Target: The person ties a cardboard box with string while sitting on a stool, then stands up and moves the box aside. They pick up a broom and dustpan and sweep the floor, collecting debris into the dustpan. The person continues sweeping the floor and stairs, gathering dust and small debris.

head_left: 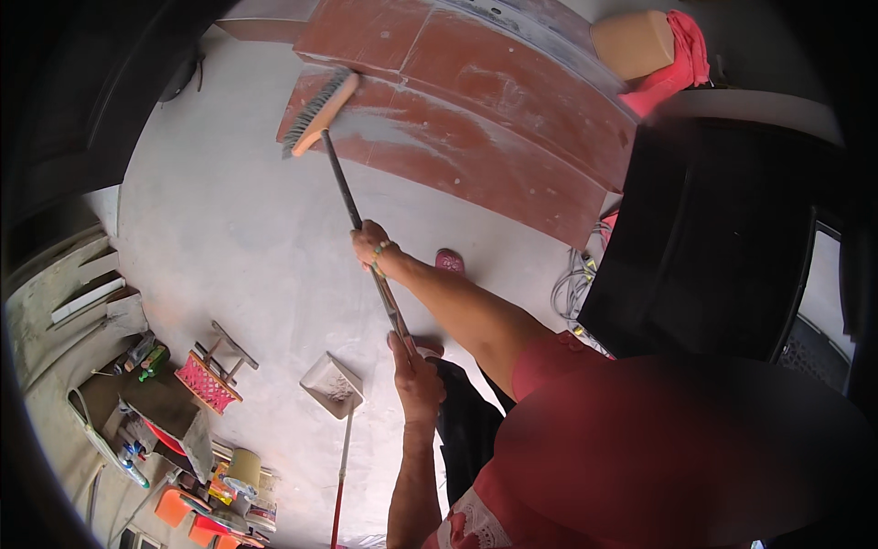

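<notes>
A long-handled broom reaches from my two hands toward the top of the view. Its orange head (322, 114) has grey bristles and lies over dusty red-brown steps (512, 110). Higher on the dark handle (342, 181), my right hand (370, 245), with a beaded bracelet at the wrist, is wrapped round it. My left hand (417, 382) grips the same handle lower, nearer my body. Just left of that hand, a pale dustpan (321, 386) with grey debris in it rests on the floor. Its long handle (339, 499) is partly red.
A large black piece (695, 247) stands at the right, with coiled cables (572, 285) beside it. A tan object (631, 44) and pink cloth (692, 55) are at upper right. At lower left are a small pink-seated chair (208, 380), a bucket (242, 468) and clutter.
</notes>
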`<state>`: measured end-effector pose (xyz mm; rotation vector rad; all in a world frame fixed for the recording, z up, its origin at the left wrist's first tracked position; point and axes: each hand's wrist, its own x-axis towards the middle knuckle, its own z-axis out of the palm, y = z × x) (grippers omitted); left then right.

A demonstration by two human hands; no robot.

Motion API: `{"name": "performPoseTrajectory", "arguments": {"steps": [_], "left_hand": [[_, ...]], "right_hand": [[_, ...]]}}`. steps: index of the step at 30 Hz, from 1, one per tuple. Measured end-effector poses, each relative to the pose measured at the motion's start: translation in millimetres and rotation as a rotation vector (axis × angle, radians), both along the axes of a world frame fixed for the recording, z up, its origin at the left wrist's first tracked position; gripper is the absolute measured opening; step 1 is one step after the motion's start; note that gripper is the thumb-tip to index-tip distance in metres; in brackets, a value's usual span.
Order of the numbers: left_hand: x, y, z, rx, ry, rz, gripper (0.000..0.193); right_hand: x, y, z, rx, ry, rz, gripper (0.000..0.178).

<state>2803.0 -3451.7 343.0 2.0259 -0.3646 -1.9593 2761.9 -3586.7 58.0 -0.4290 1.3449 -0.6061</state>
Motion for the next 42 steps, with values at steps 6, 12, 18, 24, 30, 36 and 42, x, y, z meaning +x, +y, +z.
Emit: {"name": "performPoseTrajectory", "arguments": {"steps": [6,12,18,24,30,36,42], "left_hand": [[74.6,111.6,8.9,-0.312,-0.121,-0.511,0.056],[123.0,167.7,65.7,-0.299,-0.244,-0.843,0.055],[49.9,72.0,44.5,-0.632,-0.072,-0.787,0.056],[-7.2,23.7,35.0,-0.492,0.083,-0.839,0.05],[87.7,93.8,102.8,-0.374,0.051,-0.879,0.054],[104.5,104.8,102.3,-0.369,-0.147,-0.772,0.058],[80.9,20.3,36.1,-0.179,-0.115,-0.569,0.05]], "right_hand": [[-17.7,103.5,110.7,0.476,-0.328,-0.495,0.014],[-27.4,161.2,211.3,0.378,-0.423,-0.336,0.023],[-98.4,81.8,232.3,0.146,-0.14,-0.612,0.018],[-157.6,69.0,183.2,0.209,0.066,-0.803,0.018],[-57.3,161.8,212.8,0.429,-0.04,-0.59,0.015],[-19.0,121.5,216.5,0.433,-0.272,-0.446,0.016],[-28.2,22.9,150.1,0.287,-0.162,-0.421,0.016]]}}
